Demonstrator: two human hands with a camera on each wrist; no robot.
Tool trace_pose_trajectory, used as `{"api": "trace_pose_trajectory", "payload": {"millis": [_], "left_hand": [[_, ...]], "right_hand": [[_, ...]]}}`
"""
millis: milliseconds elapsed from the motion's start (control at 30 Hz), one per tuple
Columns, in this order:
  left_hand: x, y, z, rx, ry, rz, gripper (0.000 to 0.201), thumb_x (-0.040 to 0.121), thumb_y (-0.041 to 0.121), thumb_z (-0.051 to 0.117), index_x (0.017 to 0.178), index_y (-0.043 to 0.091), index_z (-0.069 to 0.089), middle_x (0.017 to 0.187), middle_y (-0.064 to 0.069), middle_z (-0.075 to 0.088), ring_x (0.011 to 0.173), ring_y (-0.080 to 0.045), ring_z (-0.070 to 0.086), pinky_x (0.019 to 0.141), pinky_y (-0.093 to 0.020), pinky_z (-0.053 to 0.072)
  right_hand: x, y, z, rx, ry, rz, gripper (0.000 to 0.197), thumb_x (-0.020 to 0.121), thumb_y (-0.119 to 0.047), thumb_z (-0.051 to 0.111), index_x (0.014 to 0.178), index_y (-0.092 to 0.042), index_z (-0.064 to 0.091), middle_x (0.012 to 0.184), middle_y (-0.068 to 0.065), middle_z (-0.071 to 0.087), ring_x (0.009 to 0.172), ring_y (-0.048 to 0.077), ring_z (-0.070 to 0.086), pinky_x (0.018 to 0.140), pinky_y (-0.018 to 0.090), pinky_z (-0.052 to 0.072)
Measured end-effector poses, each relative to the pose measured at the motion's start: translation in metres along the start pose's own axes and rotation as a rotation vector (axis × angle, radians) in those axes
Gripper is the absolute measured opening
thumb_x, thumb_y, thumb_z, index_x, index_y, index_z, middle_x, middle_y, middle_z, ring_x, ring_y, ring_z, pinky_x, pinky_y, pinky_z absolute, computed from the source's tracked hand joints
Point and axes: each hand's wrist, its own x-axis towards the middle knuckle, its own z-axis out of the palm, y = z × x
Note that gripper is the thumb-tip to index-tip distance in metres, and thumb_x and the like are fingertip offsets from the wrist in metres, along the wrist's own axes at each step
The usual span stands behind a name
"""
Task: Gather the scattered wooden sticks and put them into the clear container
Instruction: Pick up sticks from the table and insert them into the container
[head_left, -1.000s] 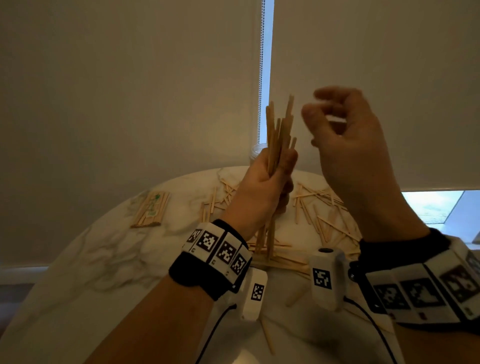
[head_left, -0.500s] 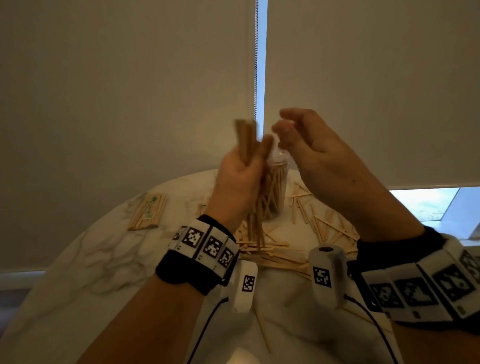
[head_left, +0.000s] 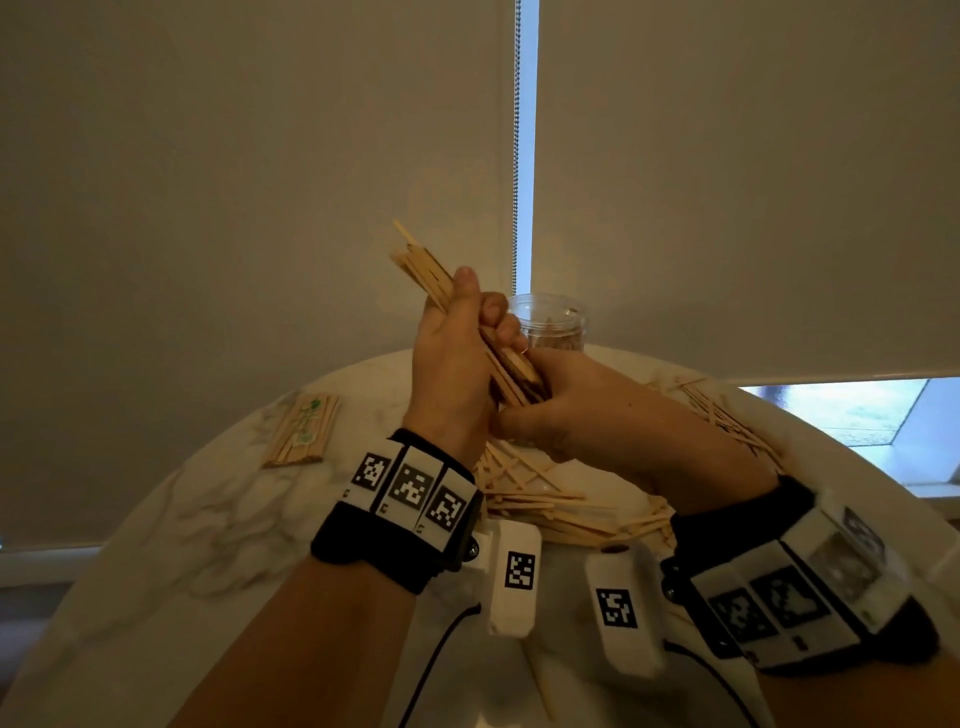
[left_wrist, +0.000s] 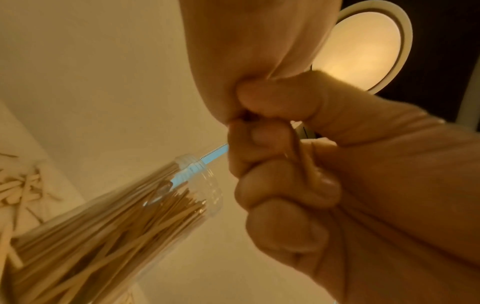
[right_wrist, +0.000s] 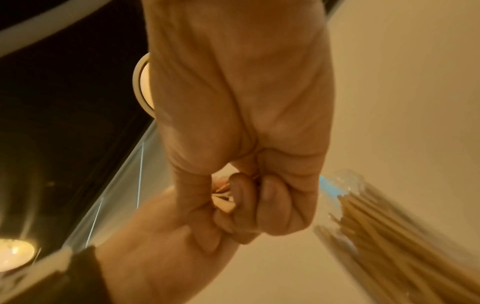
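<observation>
A bundle of wooden sticks (head_left: 423, 270) is held above the table, tilted with its upper ends to the upper left. My left hand (head_left: 462, 343) grips its middle, thumb up along the sticks. My right hand (head_left: 556, 410) is curled round its lower end (head_left: 522, 376). The right wrist view shows stick ends (right_wrist: 223, 202) between my curled fingers. Just behind the hands the clear container (head_left: 550, 319) stands upright and partly filled with sticks (left_wrist: 124, 222), also seen as the container (right_wrist: 389, 236). Several scattered sticks (head_left: 540, 512) lie on the marble table (head_left: 171, 545) below my wrists.
More loose sticks (head_left: 727, 421) lie at the table's right side near its edge. A wrapped pack of sticks (head_left: 301, 431) lies at the left. Roller blinds (head_left: 260, 182) with a bead chain (head_left: 516, 156) hang close behind the table.
The bundle has tipped from upright to slanting up-left. My right hand has come down from above the stick tops and taken hold of the bundle's lower end.
</observation>
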Motion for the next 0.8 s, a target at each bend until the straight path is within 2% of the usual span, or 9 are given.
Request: {"api": "trace_pose_trajectory", "payload": {"millis": [67,133,233,333,400,500,600,667,800], "left_hand": [[-0.003,-0.002,0.000,0.072,-0.057,-0.010,0.024,0.106,0.035,0.044,0.102,0.012,0.046,0.070,-0.002,0.052,0.058,-0.014,0.053,0.056,-0.031,0.048],[-0.006,-0.003,0.001,0.165,-0.092,-0.009,0.037,0.107,0.038,0.039,0.108,0.005,0.054,0.075,-0.006,0.061,0.063,-0.017,0.061,0.061,-0.032,0.054],[-0.013,-0.007,0.007,0.209,-0.114,-0.015,0.047,0.108,0.036,0.037,0.119,-0.005,0.057,0.085,-0.009,0.070,0.074,-0.019,0.069,0.069,-0.029,0.058],[-0.017,-0.008,0.010,0.217,-0.150,-0.053,0.043,0.108,0.031,0.038,0.117,-0.005,0.059,0.102,-0.013,0.074,0.096,-0.020,0.072,0.077,-0.026,0.058],[-0.017,-0.005,0.010,0.241,-0.219,-0.087,0.033,0.106,0.029,0.044,0.107,0.003,0.064,0.112,-0.015,0.073,0.111,-0.024,0.068,0.085,-0.028,0.055],[-0.014,0.006,0.009,0.198,-0.223,-0.134,0.022,0.100,0.031,0.056,0.109,0.011,0.057,0.114,-0.015,0.073,0.111,-0.028,0.069,0.090,-0.037,0.055],[-0.004,0.026,-0.001,0.054,-0.042,-0.096,0.048,0.095,0.049,0.056,0.128,0.016,0.048,0.113,-0.011,0.074,0.107,-0.027,0.071,0.097,-0.045,0.054],[0.002,0.041,-0.011,0.038,0.034,-0.073,0.054,0.094,0.056,0.054,0.132,0.018,0.048,0.111,-0.011,0.075,0.104,-0.027,0.072,0.096,-0.047,0.054],[0.003,0.039,-0.014,0.266,-0.088,-0.243,0.047,0.099,0.045,0.049,0.121,0.005,0.061,0.111,-0.015,0.074,0.101,-0.030,0.072,0.097,-0.049,0.053]], "right_hand": [[-0.001,0.000,-0.002,-0.110,0.100,-0.027,0.007,0.093,-0.027,0.063,0.096,-0.022,0.064,0.069,0.000,0.063,0.053,0.008,0.058,0.055,0.024,0.049],[0.000,0.000,-0.006,-0.153,0.167,-0.043,0.012,0.098,-0.033,0.055,0.097,-0.023,0.062,0.073,0.001,0.068,0.056,0.009,0.065,0.051,0.021,0.053],[0.002,0.003,-0.007,-0.241,0.232,-0.077,0.010,0.095,-0.033,0.057,0.096,-0.024,0.062,0.071,-0.002,0.065,0.057,0.007,0.062,0.055,0.024,0.048],[0.004,0.007,-0.009,-0.319,0.293,-0.107,0.018,0.095,-0.035,0.056,0.089,-0.020,0.064,0.067,-0.002,0.061,0.058,0.011,0.058,0.057,0.025,0.043],[0.003,0.008,-0.014,-0.409,0.309,-0.106,0.027,0.100,-0.037,0.049,0.084,-0.020,0.062,0.063,-0.003,0.056,0.053,0.010,0.053,0.053,0.021,0.036],[-0.001,0.007,-0.025,-0.509,0.292,-0.088,0.030,0.101,-0.037,0.048,0.074,-0.027,0.055,0.062,-0.005,0.054,0.053,0.008,0.051,0.052,0.021,0.032],[-0.005,0.011,-0.038,-0.568,0.259,-0.069,0.030,0.099,-0.037,0.051,0.073,-0.025,0.060,0.058,-0.006,0.055,0.052,0.006,0.052,0.052,0.022,0.034],[-0.007,0.011,-0.041,-0.611,0.214,-0.055,0.025,0.097,-0.034,0.054,0.078,-0.022,0.064,0.059,-0.006,0.055,0.052,0.007,0.052,0.051,0.023,0.034],[-0.003,0.009,-0.024,-0.678,0.152,-0.066,0.011,0.093,-0.032,0.059,0.092,-0.026,0.069,0.071,-0.007,0.061,0.064,0.006,0.056,0.057,0.023,0.041]]}}
